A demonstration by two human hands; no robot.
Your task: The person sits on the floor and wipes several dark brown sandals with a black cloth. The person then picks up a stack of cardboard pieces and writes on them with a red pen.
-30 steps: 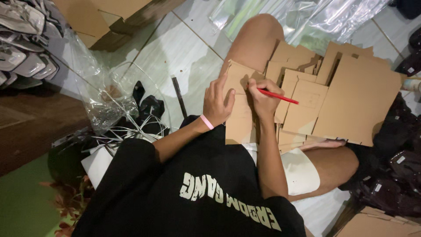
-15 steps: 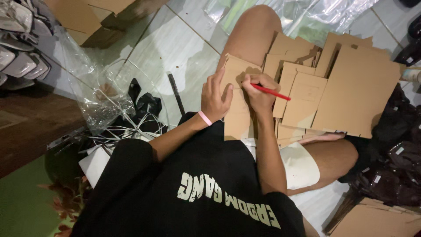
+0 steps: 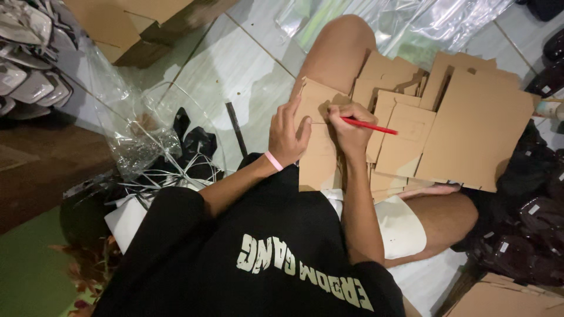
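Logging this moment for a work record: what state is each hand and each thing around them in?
Left hand: open, flat on the cardboard piece.
Right hand: closed around the red pen.
Red pen: held, tip end hidden by the hand.
Cardboard piece: flat on the lap, pinned down.
Cardboard stack: loose, overlapping sheets.
Plastic wrap: crumpled on the floor.

The person wears a big black shirt [image 3: 247,246] with pale block letters across it. The sleeves are short. A thin pink band [image 3: 274,161] goes around the left wrist. White shorts [image 3: 402,226] show on the right.
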